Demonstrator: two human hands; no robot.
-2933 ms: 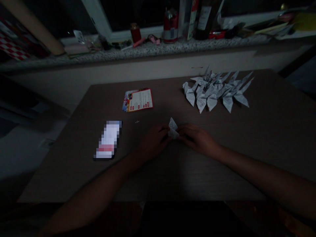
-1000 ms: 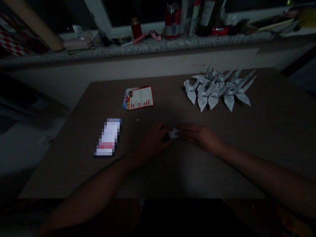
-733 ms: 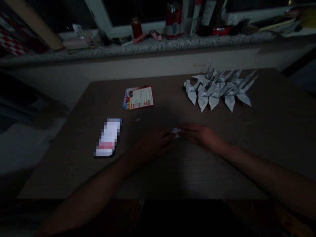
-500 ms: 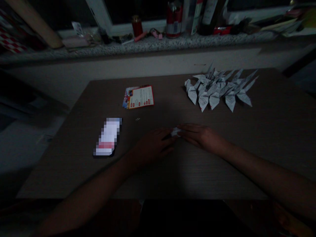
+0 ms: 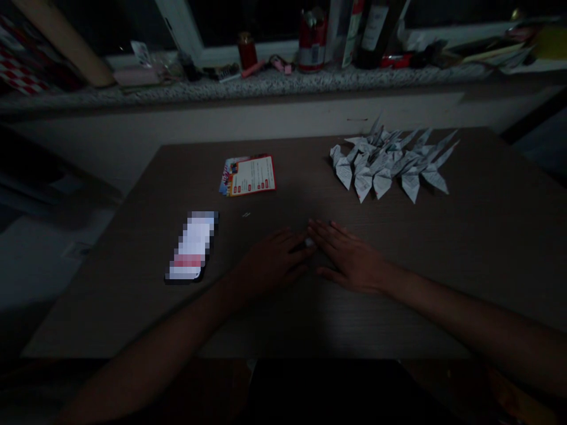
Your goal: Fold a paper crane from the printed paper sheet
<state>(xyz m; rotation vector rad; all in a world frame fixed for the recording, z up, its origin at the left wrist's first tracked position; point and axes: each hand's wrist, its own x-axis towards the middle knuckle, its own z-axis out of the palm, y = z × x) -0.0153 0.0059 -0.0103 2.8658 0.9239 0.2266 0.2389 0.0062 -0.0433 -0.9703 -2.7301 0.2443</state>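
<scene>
A small white folded piece of paper (image 5: 309,242) lies on the table between my hands, mostly hidden under the fingers. My left hand (image 5: 275,258) holds it from the left, thumb and fingers on either side of it. Over its right side, my right hand (image 5: 349,257) lies flat with the fingers stretched out and the thumb apart. Their fingertips meet at the paper. Beyond my right hand stands a cluster of folded paper cranes (image 5: 381,178), made from printed paper.
On the dark wooden table (image 5: 274,330), a lit phone (image 5: 192,245) lies to the left. Behind it is a small stack of printed cards (image 5: 253,177). A granite windowsill (image 5: 274,82) at the back carries a red can (image 5: 312,44), a dark bottle (image 5: 373,35) and clutter.
My right hand has turned and spread flat over the paper, covering more of it. My left hand has stayed nearly in place. The view has shifted slightly.
</scene>
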